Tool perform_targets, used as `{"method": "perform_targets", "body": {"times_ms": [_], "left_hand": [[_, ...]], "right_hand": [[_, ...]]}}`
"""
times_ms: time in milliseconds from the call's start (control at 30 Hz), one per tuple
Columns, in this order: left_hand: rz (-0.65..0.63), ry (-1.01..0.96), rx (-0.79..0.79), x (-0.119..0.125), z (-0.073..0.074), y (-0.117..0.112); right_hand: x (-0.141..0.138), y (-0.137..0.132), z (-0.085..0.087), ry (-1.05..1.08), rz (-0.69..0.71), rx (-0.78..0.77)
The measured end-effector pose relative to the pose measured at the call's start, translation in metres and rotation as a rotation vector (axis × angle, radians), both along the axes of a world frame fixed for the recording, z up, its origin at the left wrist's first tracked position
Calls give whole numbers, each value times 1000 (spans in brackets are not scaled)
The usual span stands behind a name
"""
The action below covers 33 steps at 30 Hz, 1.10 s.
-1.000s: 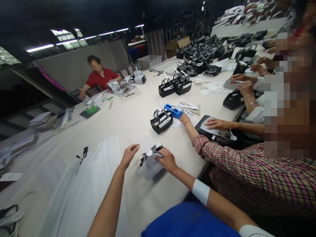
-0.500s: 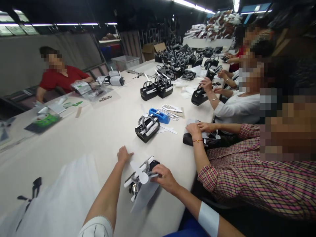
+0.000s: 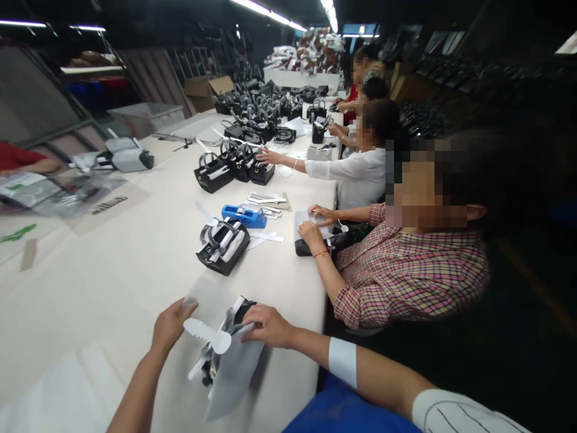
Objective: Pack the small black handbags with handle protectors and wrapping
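A small black handbag with paper-wrapped handles lies on the cream table right in front of me, half covered by a grey-white sheet. My right hand is closed over the bag's top and the sheet's edge. My left hand sits just left of the bag, fingers curled around a pale piece of wrapping paper that sticks out toward the bag.
Another black handbag and a blue tape dispenser lie further up the table. A person in a plaid shirt works beside me on the right, others beyond. Several more handbags crowd the far end.
The view has swung right, so the person in red has nearly left the frame. My left hand came off the table and took hold of the paper beside the bag.
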<state>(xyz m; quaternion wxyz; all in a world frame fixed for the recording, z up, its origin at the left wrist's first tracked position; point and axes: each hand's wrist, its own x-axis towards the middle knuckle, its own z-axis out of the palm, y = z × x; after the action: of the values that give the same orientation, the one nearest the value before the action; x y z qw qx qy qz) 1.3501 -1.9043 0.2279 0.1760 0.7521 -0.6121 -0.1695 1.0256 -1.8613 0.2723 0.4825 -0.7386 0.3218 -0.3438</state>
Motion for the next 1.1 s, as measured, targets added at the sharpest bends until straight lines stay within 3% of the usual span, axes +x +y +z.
{"method": "perform_targets", "body": {"times_ms": [167,300,433,567,667,800,1100], "left_hand": [[-208,21,-187,-18,34,57],[-232,-16,-186,-56,47,89],[-127,40,-183,-84,48,101],[13,288,-148,-102,59,107],[54,377,-86,-114,67,114],[91,429,-55,-124,67,123],[263,484,-236,-140,56,133]], "right_hand": [[2,0,-2,13,-10,-33],[1,0,-6,-7,3,-56],[-3,0,-11,-38,11,-97],[-11,4,-11,-34,14,-123],[-19,10,-10,-26,16,-114],[-24,17,-11,-40,10,-79],[-13,38,-15,67,-345,-85]]}}
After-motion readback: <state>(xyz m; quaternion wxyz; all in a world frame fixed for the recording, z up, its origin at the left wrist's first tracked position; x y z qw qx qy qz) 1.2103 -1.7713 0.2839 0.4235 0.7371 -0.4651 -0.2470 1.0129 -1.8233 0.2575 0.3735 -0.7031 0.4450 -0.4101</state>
